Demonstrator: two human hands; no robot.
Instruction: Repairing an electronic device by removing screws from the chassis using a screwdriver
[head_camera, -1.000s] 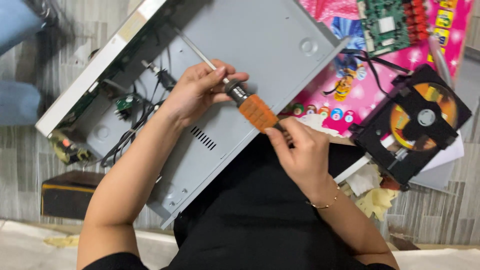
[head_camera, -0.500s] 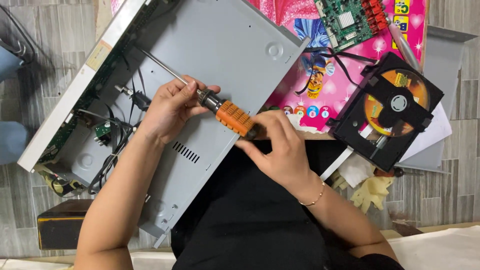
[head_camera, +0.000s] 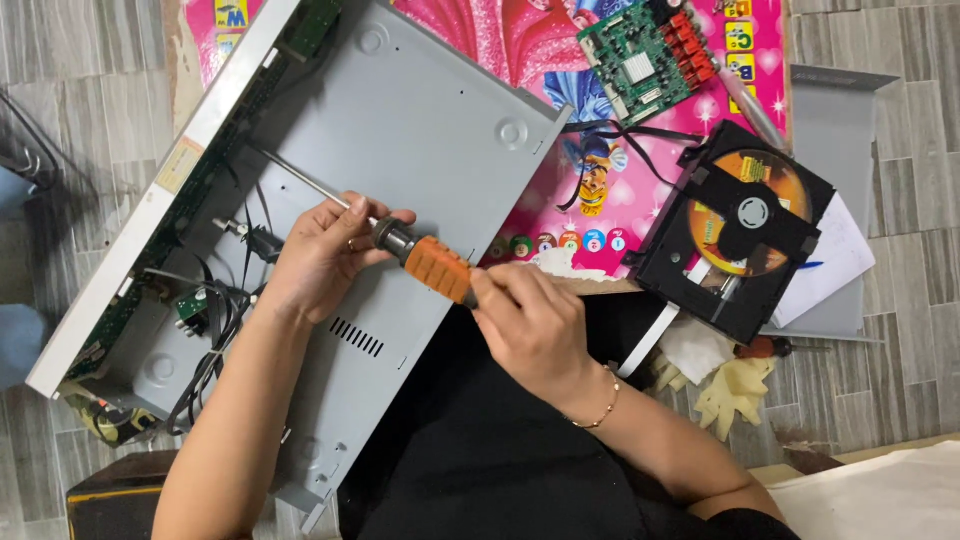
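Note:
A long screwdriver with an orange handle (head_camera: 437, 268) lies slanted over an opened grey metal player chassis (head_camera: 430, 130). My right hand (head_camera: 535, 325) grips the orange handle's end. My left hand (head_camera: 325, 255) pinches the steel shaft just ahead of the handle. The shaft's tip (head_camera: 262, 153) reaches toward the chassis's white front panel (head_camera: 160, 190). Loose black wires and a small green board (head_camera: 195, 305) sit inside the chassis at the left.
A black disc drive with an orange disc (head_camera: 745, 225) lies to the right on a pink printed mat (head_camera: 560, 215). A green circuit board (head_camera: 650, 50) rests at the top. Yellowish gloves (head_camera: 725, 390), white paper, a grey cover (head_camera: 840, 120) and a dark box (head_camera: 110, 500) lie around.
The view has shifted, so chassis and drive sit lower right in frame. Both hands keep their hold on the screwdriver, which stays slanted toward the front panel.

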